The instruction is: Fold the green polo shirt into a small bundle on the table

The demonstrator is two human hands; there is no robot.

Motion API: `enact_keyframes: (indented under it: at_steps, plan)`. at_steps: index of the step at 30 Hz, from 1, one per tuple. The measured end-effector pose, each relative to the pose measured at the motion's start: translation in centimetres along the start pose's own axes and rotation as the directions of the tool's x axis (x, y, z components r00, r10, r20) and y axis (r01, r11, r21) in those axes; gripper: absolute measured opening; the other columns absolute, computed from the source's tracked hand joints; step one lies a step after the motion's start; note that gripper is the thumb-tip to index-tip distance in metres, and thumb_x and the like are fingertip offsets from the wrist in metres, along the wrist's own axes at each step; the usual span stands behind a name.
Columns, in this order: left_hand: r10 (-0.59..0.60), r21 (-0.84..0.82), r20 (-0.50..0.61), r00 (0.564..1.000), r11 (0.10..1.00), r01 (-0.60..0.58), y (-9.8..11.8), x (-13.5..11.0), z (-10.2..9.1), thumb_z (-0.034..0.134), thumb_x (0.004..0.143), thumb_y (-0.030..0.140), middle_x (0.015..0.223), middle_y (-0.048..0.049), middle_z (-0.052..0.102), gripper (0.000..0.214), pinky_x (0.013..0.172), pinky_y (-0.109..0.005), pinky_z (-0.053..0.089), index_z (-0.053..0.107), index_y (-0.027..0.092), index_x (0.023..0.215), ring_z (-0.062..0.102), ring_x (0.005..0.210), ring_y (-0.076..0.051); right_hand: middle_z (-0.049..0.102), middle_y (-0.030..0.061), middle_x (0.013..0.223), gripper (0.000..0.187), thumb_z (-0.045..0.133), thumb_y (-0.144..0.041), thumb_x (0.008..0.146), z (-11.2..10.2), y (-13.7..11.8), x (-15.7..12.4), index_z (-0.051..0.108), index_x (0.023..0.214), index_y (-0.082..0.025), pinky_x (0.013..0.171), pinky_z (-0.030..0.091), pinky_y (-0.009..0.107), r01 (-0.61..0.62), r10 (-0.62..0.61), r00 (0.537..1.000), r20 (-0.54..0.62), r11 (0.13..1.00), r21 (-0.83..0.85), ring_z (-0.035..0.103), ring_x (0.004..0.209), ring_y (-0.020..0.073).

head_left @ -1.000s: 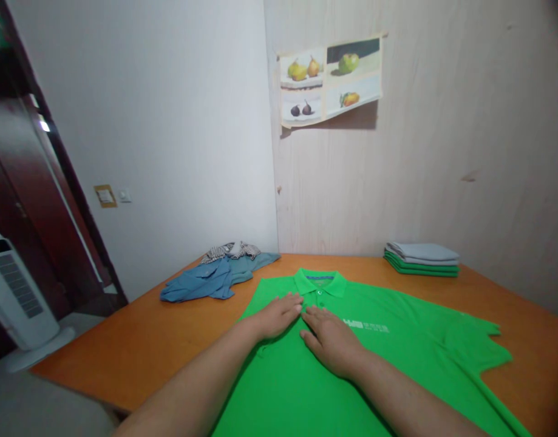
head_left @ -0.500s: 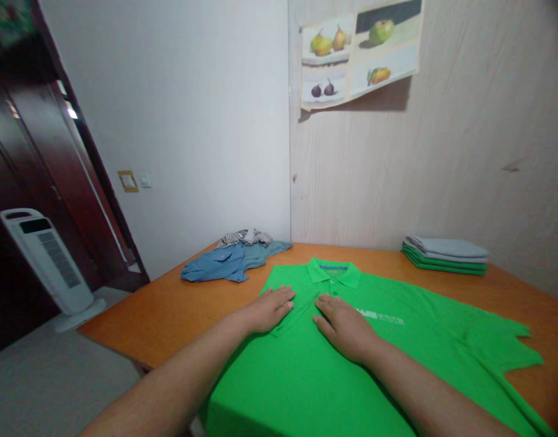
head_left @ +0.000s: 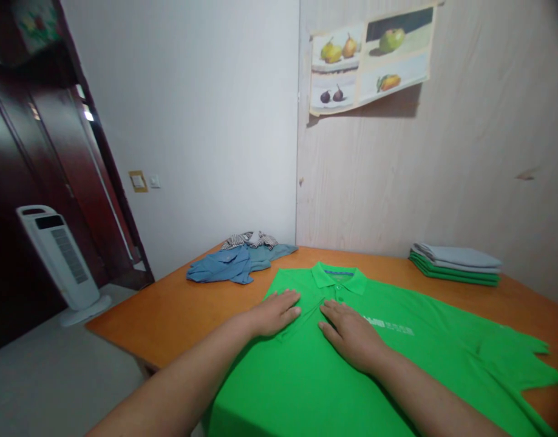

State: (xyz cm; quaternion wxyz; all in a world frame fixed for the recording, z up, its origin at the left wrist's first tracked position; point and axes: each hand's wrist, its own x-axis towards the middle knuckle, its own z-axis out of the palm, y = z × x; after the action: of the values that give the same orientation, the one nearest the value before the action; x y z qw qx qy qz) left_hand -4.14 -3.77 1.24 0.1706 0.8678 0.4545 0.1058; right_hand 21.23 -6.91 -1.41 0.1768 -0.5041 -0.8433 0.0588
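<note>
A bright green polo shirt (head_left: pixel 433 358) lies spread face up on the orange wooden table (head_left: pixel 169 312), collar toward the far wall. My left hand (head_left: pixel 275 313) rests flat on the shirt's chest left of the button placket, fingers stretched out. My right hand (head_left: pixel 351 334) lies flat on the chest just right of the placket, beside the white printed logo. Neither hand holds anything.
A crumpled blue shirt (head_left: pixel 233 265) with a striped garment (head_left: pixel 251 239) lies at the table's far left. A folded stack of grey and green shirts (head_left: pixel 456 264) sits at the far right. A white tower fan (head_left: pixel 60 261) stands on the floor at left by a dark wooden door.
The view has swung slightly left and down. My hands have slid a little apart on the shirt's chest, the left one moving outward from the placket.
</note>
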Motion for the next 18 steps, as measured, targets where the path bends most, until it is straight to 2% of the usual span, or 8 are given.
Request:
enact_keyframes:
  at_steps: [2,4,7,10,14,18]
  plan:
    - [-0.036,-0.119,-0.118,0.992,0.993,0.022,-0.6,0.2,-1.0,0.025,0.101,0.064,0.159,-0.0085,0.036,0.071,0.123,-0.040,0.023,0.039,0.018,0.153,0.032,0.147,-0.023,0.047,0.0135,0.151,0.058,0.040,-0.049,0.099,0.0,0.0,0.0,0.055,0.143,-0.014,0.119,0.028,0.046,0.002,-0.002,1.000,0.003,1.000,-0.007,0.042,0.141,0.0284]
    - [-0.088,-0.189,-0.247,0.965,0.981,0.042,-1.3,0.5,-2.1,0.024,0.100,0.064,0.156,-0.0071,0.043,0.069,0.122,-0.039,0.027,0.045,0.020,0.149,0.040,0.143,-0.023,0.047,0.0137,0.151,0.058,0.040,-0.049,0.099,0.0,0.0,0.0,0.054,0.143,-0.014,0.119,0.028,0.046,0.002,-0.002,1.000,0.004,1.000,-0.014,0.042,0.141,0.0284]
    - [-0.098,-0.171,-0.319,0.942,0.984,0.045,-2.3,0.7,-2.5,0.023,0.100,0.064,0.151,-0.0069,0.049,0.067,0.121,-0.041,0.030,0.052,0.021,0.144,0.044,0.140,-0.023,0.047,0.0145,0.151,0.059,0.040,-0.049,0.099,0.1,0.1,0.0,0.054,0.143,-0.013,0.119,0.028,0.046,-0.001,0.001,1.000,0.009,1.000,-0.024,0.042,0.141,0.0287]
    - [-0.059,-0.056,-0.275,0.960,0.997,0.045,-2.6,0.3,-1.3,0.025,0.101,0.062,0.152,-0.0088,0.047,0.066,0.121,-0.042,0.028,0.052,0.020,0.144,0.040,0.143,-0.023,0.048,0.0148,0.151,0.059,0.040,-0.050,0.099,0.2,0.1,0.1,0.055,0.142,-0.013,0.119,0.028,0.046,-0.006,0.006,1.000,0.007,1.000,-0.012,0.042,0.141,0.0290]
    - [-0.018,0.116,-0.125,0.992,0.993,0.033,-2.2,-0.7,0.3,0.030,0.102,0.057,0.159,-0.0128,0.035,0.064,0.122,-0.045,0.023,0.045,0.016,0.149,0.030,0.148,-0.026,0.048,0.0149,0.150,0.058,0.041,-0.050,0.099,0.0,-0.1,0.1,0.056,0.142,-0.013,0.119,0.028,0.046,-0.010,0.010,1.000,0.003,1.000,0.000,0.043,0.141,0.0290]
    - [-0.039,0.210,-0.053,0.998,0.977,0.050,-1.5,-0.6,-0.2,0.035,0.101,0.053,0.158,-0.0151,0.038,0.060,0.120,-0.051,0.024,0.046,0.017,0.148,0.033,0.146,-0.030,0.047,0.0148,0.151,0.059,0.040,-0.049,0.099,-0.3,-0.4,0.0,0.054,0.143,-0.013,0.119,0.028,0.046,-0.015,0.016,1.000,0.013,1.000,-0.013,0.042,0.141,0.0292]
